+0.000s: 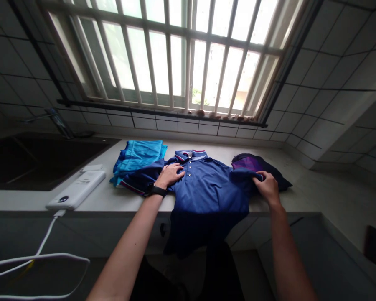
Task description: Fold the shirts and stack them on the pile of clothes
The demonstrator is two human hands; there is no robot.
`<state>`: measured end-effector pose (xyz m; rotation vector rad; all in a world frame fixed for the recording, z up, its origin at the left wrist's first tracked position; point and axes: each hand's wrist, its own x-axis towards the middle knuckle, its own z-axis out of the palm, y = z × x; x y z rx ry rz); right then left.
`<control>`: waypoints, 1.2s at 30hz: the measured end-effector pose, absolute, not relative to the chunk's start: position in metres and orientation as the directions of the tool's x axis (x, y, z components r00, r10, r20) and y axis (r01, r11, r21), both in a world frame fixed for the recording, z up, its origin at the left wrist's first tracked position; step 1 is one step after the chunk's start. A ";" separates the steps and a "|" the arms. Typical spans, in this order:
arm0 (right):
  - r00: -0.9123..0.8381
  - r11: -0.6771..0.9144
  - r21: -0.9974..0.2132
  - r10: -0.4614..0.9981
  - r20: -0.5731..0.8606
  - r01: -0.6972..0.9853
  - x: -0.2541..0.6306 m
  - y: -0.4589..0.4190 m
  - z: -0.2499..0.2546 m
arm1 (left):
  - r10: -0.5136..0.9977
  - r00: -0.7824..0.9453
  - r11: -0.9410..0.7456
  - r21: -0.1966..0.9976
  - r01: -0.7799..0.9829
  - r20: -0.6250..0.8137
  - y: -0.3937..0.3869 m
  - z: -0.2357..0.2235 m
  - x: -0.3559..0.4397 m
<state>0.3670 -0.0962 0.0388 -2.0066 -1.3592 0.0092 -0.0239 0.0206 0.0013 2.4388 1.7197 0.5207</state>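
A blue polo shirt (207, 188) lies face up on the pale counter (316, 184), its lower part hanging over the front edge. My left hand (171, 173) rests flat on the shirt's chest beside the button placket, fingers spread; a black watch sits on that wrist. My right hand (266, 186) pinches the shirt's right sleeve at its edge. A folded turquoise garment (138, 156) lies under the shirt's left sleeve. A dark purple garment (257, 163) lies just behind my right hand.
A white power bank (77, 190) with a white cable (40, 251) lies at the counter's front left. A dark sink (40, 159) and tap (61, 123) are at far left. A barred window (175, 54) and tiled walls stand behind.
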 end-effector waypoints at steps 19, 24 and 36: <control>0.195 -0.130 -0.439 0.975 0.106 0.889 0.399 -0.098 0.047 | 0.923 0.322 -0.376 0.314 0.872 0.211 0.027 -0.004 -0.026; 0.421 -0.342 -0.433 0.901 0.099 0.834 0.397 -0.093 0.047 | 0.924 0.315 -0.372 0.323 0.870 0.215 0.028 -0.005 -0.027; 0.018 0.130 -0.856 0.987 0.161 0.501 0.307 -0.080 0.048 | 0.930 0.306 -0.359 0.315 0.879 0.206 0.027 -0.002 -0.026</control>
